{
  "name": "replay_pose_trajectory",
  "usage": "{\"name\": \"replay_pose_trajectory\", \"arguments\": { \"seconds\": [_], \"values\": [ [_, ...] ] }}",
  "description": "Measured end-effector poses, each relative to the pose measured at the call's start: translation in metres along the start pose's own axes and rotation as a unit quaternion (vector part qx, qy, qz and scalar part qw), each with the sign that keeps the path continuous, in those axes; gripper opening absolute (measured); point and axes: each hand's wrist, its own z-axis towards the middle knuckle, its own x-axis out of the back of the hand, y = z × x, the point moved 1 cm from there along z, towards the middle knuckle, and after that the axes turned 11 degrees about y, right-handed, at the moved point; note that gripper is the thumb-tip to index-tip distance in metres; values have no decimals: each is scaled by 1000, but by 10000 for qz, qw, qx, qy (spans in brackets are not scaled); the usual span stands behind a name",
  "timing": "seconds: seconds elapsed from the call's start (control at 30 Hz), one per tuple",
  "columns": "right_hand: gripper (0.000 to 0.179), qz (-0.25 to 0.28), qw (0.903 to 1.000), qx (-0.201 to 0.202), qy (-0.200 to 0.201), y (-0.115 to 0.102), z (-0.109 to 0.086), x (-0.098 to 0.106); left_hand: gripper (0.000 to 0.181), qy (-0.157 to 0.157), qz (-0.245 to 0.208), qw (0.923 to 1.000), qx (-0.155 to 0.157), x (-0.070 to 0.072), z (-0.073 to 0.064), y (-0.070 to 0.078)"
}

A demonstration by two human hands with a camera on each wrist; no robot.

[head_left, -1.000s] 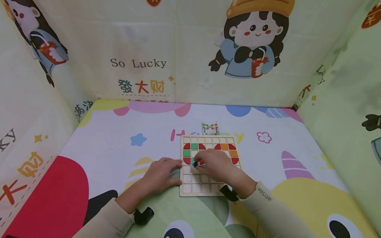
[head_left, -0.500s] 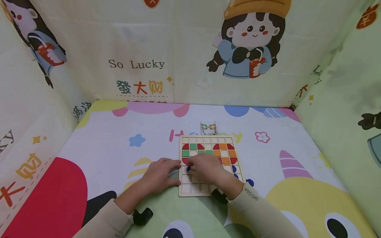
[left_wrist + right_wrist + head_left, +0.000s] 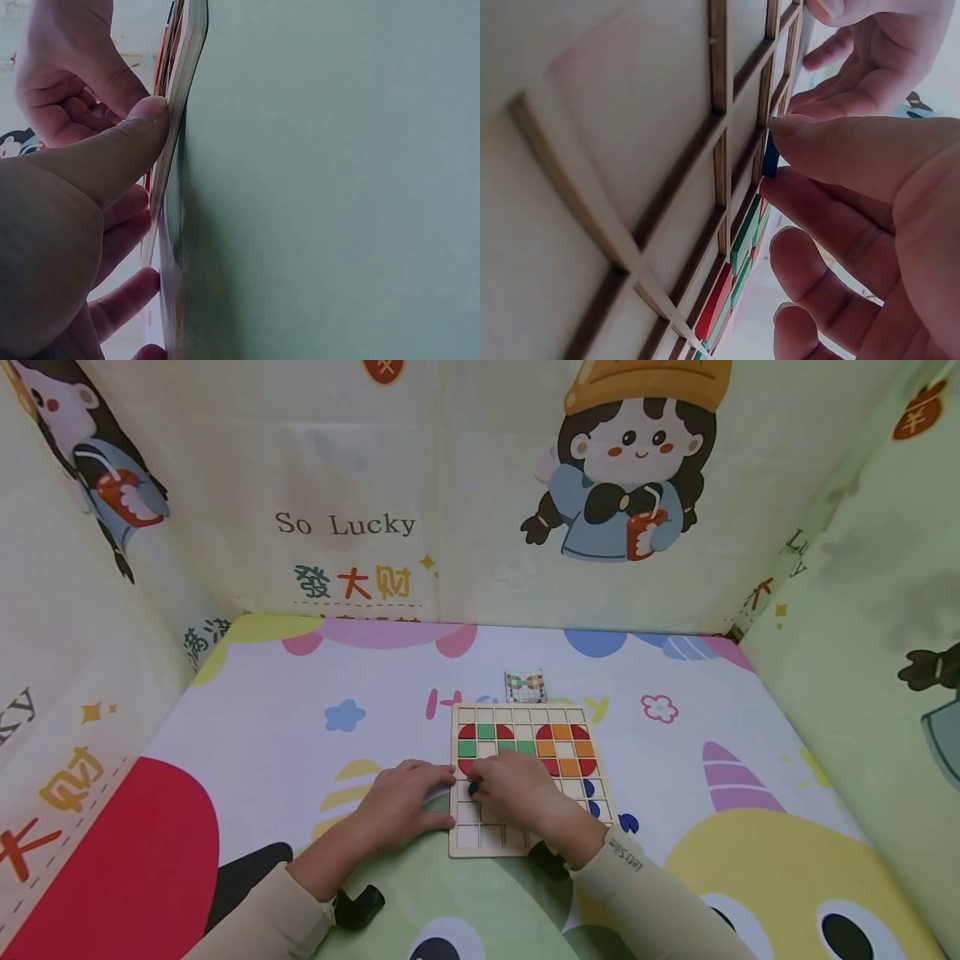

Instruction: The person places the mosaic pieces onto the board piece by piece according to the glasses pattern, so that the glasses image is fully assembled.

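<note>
My right hand (image 3: 517, 789) pinches a small dark blue tile (image 3: 473, 789) between thumb and forefinger. The tile is at the leftmost column of a wooden grid board (image 3: 491, 837), just below the coloured rows; in the right wrist view its blue edge (image 3: 771, 156) shows between the fingertips. Whether it lies fully in the cell cannot be told. My left hand (image 3: 405, 797) rests against the board's left edge, thumb and fingers extended and touching it. Red (image 3: 580, 732), green (image 3: 467, 749) and orange (image 3: 562, 732) tiles fill cells in the upper rows. The right hand covers part of the board.
Two blue tiles (image 3: 588, 788) show at the board's right side, and more blue tiles (image 3: 628, 823) lie on the cloth beside it. A small pattern card (image 3: 526, 686) is behind the board. A printed cloth (image 3: 405, 685) covers the table; printed curtains (image 3: 480, 485) surround it.
My right hand has carried the blue tile left and toward me, to the leftmost column, then nearly stopped. Blue tiles at the right came into view. My left hand stays at the board's edge.
</note>
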Motion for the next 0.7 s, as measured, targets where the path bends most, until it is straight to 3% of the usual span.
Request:
{"name": "replay_pose_trajectory", "arguments": {
  "seconds": [0.7],
  "values": [
    [22,81,9999,-87,75,0,3,-3,57,14,14,10000,30,-1,0,0]
  ]
}}
